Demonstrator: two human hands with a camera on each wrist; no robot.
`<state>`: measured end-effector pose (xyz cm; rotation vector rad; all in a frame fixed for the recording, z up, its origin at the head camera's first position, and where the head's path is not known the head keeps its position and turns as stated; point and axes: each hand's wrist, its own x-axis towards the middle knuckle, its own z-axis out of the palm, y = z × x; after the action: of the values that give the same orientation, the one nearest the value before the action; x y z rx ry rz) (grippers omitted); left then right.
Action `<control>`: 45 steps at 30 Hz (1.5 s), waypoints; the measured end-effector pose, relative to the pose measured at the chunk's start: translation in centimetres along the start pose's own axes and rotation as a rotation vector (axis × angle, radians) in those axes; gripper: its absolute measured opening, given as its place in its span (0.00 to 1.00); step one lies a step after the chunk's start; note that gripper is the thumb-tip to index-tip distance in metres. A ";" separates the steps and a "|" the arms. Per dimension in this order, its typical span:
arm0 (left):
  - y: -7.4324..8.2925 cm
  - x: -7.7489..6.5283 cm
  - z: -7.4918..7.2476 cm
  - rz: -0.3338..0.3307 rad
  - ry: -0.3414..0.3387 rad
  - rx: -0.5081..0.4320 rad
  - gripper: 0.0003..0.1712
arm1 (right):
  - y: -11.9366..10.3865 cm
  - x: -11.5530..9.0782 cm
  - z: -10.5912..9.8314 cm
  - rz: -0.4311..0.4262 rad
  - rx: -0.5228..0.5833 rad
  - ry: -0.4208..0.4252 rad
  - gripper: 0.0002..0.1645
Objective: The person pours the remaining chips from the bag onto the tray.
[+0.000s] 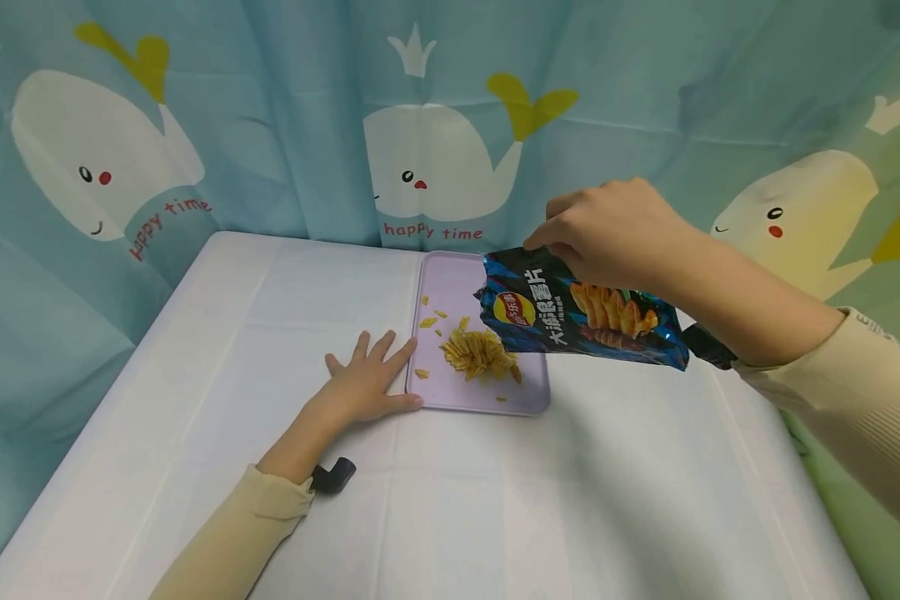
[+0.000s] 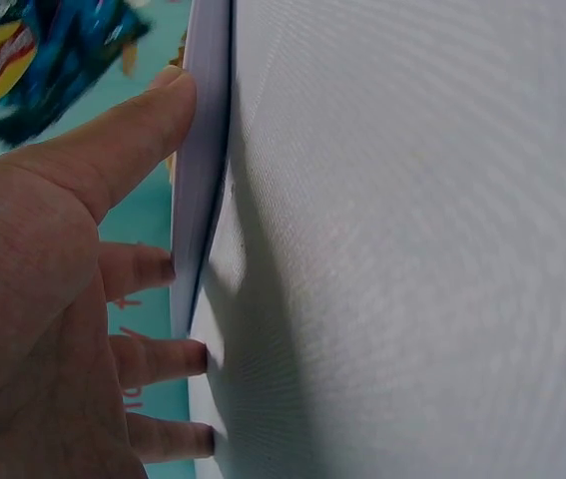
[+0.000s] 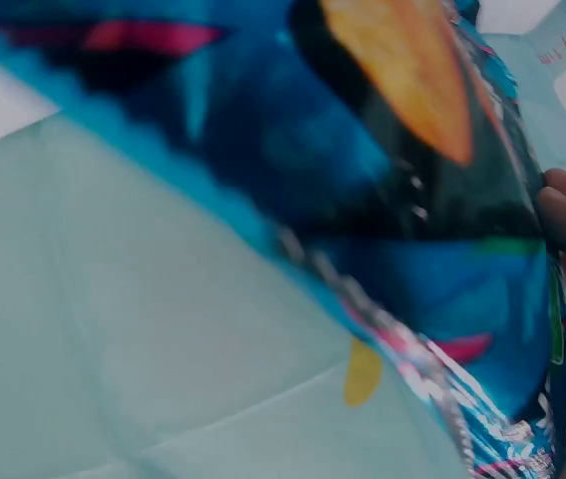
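A blue-black chip bag [image 1: 540,304] hangs tilted from my right hand [image 1: 607,229], its fingers pinching the upper edge. The bag's left end overlaps a pale purple tray [image 1: 525,400] in the head view. On the tray lies a heap of ridged potato chips [image 1: 476,352], with several small pieces scattered around it. My left hand [image 1: 367,379] lies spread at the tray's left side, thumb and fingertips right at the rim. In the left wrist view the thumb [image 2: 153,115] rests along the tray's side wall [image 2: 203,170]. Close up, the bag [image 3: 392,200] fills much of the right wrist view.
The tray stands on a table with a white cloth [image 1: 450,517], near its back edge. Behind the table hangs a blue curtain [image 1: 292,108] with whale prints. A black strap piece [image 1: 335,476] sits at the left wrist.
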<state>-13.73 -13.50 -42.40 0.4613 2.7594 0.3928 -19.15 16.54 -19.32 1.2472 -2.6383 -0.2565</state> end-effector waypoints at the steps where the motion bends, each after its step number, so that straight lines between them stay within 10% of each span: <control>1: 0.0 0.0 0.0 0.001 -0.001 -0.001 0.55 | 0.0 0.1 0.0 -0.002 -0.001 -0.001 0.18; 45: -0.2 0.0 -0.1 0.006 0.010 -0.016 0.55 | 0.2 0.3 0.0 -0.016 0.029 -0.022 0.18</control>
<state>-13.78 -13.70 -42.35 0.4649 2.7627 0.4196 -19.44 16.41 -19.25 1.2828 -2.6609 -0.2373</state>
